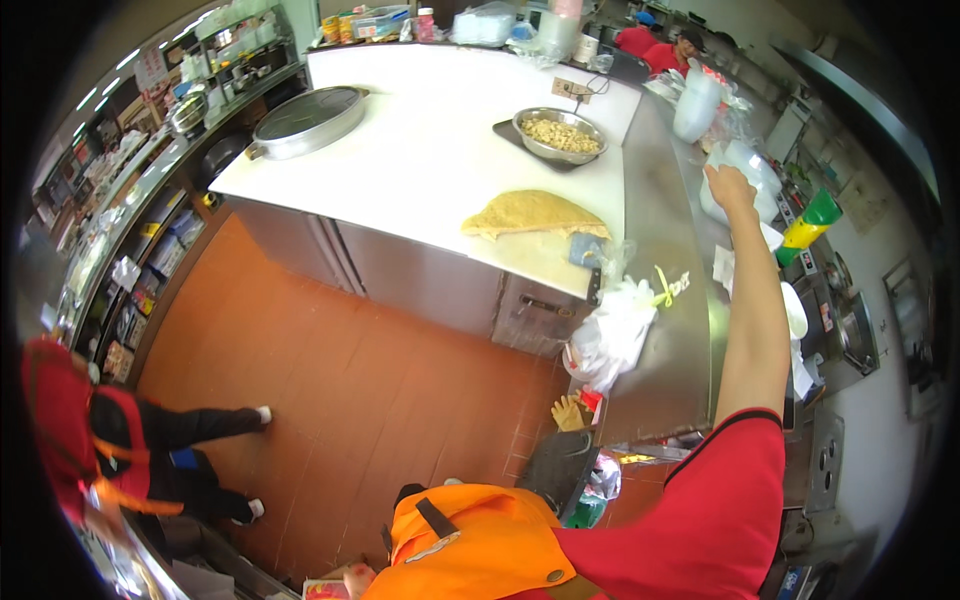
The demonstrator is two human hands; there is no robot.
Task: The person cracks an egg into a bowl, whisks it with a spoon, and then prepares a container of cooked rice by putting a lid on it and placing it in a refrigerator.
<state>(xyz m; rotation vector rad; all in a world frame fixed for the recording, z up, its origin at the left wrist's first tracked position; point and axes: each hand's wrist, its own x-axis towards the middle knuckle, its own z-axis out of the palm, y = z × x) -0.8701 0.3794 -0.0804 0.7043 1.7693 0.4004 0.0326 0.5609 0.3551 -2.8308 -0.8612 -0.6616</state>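
Note:
My right hand (730, 187) is stretched out to the upper right, its fingers curled at translucent plastic containers (754, 176) on the steel counter; whether it grips one is unclear. Low in the picture, partly cut off by the lower edge and my orange apron, my left hand (358, 580) holds the side of a red-and-white package (325, 589). On the white worktop ahead lies a large folded golden flatbread or pancake (536, 212), a bluish cloth or pad (585, 249) at its right end. Behind it, a steel bowl (560, 136) of pale chopped food rests on a dark tray.
A wide lidded pan (311, 121) stands at the worktop's back left. White plastic bags (615, 330) hang at the steel counter's edge (656, 375). A black bin (556, 469) is below. A co-worker in red (56, 420) stands at left; others are at the back right.

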